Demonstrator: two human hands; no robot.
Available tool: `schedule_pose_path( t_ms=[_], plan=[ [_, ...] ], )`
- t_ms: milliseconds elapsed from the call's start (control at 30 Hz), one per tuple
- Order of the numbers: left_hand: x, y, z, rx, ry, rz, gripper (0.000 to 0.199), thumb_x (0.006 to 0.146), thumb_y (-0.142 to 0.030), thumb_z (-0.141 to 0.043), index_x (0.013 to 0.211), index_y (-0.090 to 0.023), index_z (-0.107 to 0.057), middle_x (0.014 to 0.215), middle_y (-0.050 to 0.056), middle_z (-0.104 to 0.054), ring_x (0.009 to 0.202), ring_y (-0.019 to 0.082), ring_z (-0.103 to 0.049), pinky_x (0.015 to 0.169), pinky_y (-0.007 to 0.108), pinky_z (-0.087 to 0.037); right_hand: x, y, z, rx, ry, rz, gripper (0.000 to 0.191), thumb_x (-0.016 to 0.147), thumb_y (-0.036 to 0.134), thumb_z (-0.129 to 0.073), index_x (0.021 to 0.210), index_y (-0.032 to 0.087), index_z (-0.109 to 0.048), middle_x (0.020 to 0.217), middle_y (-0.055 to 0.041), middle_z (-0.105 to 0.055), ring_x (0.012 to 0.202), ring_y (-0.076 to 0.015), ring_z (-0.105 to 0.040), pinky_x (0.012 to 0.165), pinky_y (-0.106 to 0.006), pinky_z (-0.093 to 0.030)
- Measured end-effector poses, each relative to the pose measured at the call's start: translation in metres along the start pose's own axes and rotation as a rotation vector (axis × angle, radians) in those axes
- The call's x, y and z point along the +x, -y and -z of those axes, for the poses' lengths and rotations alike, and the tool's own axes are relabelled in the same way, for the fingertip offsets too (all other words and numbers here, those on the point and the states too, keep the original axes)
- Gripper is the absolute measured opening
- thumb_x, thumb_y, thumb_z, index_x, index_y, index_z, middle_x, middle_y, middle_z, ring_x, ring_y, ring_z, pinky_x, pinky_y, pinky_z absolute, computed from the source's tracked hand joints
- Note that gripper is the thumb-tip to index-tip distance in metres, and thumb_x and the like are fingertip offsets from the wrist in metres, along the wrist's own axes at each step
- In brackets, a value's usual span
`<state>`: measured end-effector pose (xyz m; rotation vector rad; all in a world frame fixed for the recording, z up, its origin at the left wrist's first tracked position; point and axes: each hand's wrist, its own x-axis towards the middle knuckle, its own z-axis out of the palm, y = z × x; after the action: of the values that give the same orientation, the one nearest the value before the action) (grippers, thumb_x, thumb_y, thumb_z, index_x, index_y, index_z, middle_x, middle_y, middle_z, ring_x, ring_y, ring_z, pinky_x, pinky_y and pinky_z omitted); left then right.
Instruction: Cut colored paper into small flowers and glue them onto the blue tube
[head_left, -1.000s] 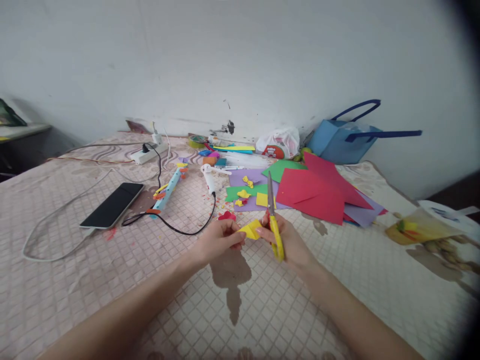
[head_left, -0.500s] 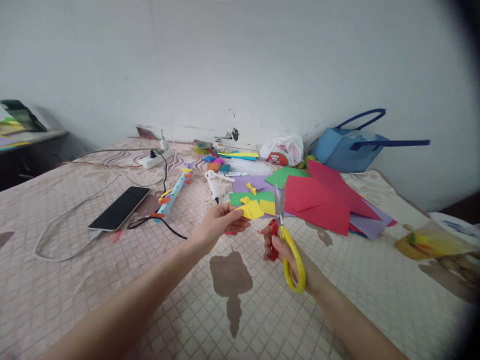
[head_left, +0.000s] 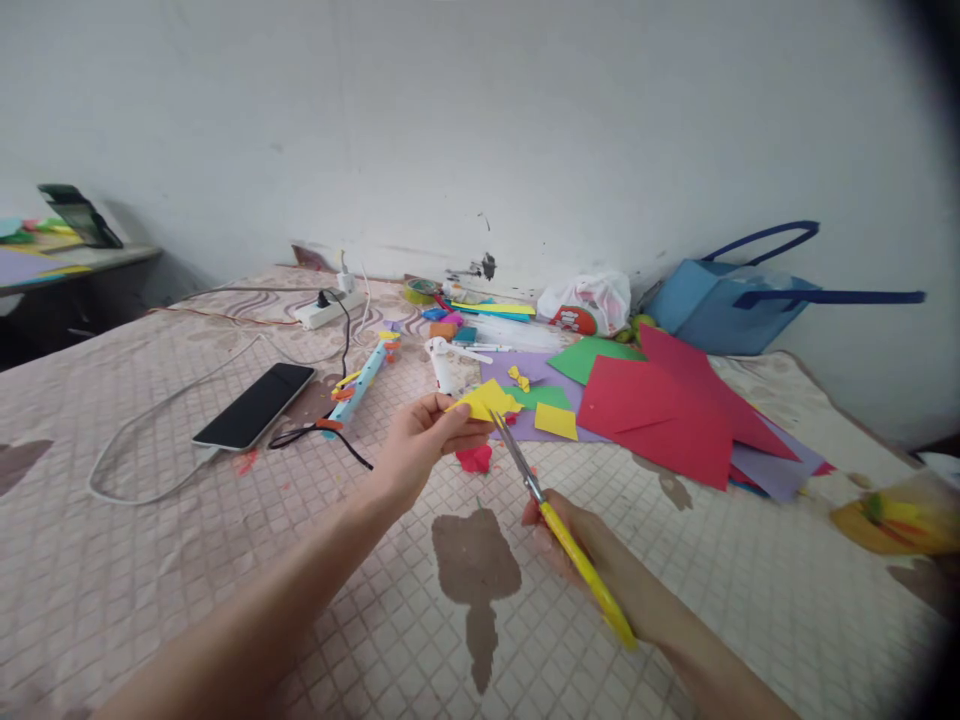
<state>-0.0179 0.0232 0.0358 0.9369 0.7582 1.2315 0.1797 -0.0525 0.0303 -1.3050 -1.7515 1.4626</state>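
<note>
A small piece of yellow paper is pinched between the thumb and fingers of my left hand. My right hand grips scissors with a yellow handle, and their blade tips touch the right part of that paper. Beyond my hands, a yellow paper square and a small yellow folded piece lie over green and purple sheets. Below the held paper, a red scrap rests on the patterned tablecloth.
Large red sheets lie on the right, with a blue bag behind them. A white glue gun stands near the middle. On the left are a phone with its cable, a decorated blue strip and a power strip.
The scissors have swung left and now meet the yellow paper. My left hand has lifted and turned the paper slightly. The whole view has shifted a little to the left.
</note>
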Motion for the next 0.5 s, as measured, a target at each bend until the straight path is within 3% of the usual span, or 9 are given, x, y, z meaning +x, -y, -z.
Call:
schedule_pose_path(
  t_ms=[300, 500],
  plan=[
    [-0.0043, -0.0058, -0.0045, -0.106, -0.046, -0.083, 0.017, 0.080, -0.024, -0.060, 0.078, -0.015, -0.046, 0.081, 0.011, -0.072, 0.083, 0.021, -0.069, 0.077, 0.031, -0.054, -0.0013, 0.0085, -0.0014, 0.018, 0.000, -0.044, 0.031, 0.081, 0.051, -0.050, 0.081, 0.021, -0.041, 0.065, 0.0054, -0.034, 0.053, -0.0085, -0.030, 0.047, -0.021, -0.027],
    [-0.0079, 0.0027, -0.0072, -0.062, -0.001, -0.049, 0.018, 0.080, -0.027, -0.061, 0.078, -0.014, -0.048, 0.077, 0.009, -0.071, 0.075, 0.018, -0.069, 0.075, 0.032, -0.055, 0.0000, 0.0061, -0.0018, -0.020, 0.002, -0.031, 0.033, 0.079, 0.052, -0.053, 0.083, 0.021, -0.044, 0.068, 0.0041, -0.039, 0.055, -0.0089, -0.034, 0.049, -0.022, -0.032]
  ],
)
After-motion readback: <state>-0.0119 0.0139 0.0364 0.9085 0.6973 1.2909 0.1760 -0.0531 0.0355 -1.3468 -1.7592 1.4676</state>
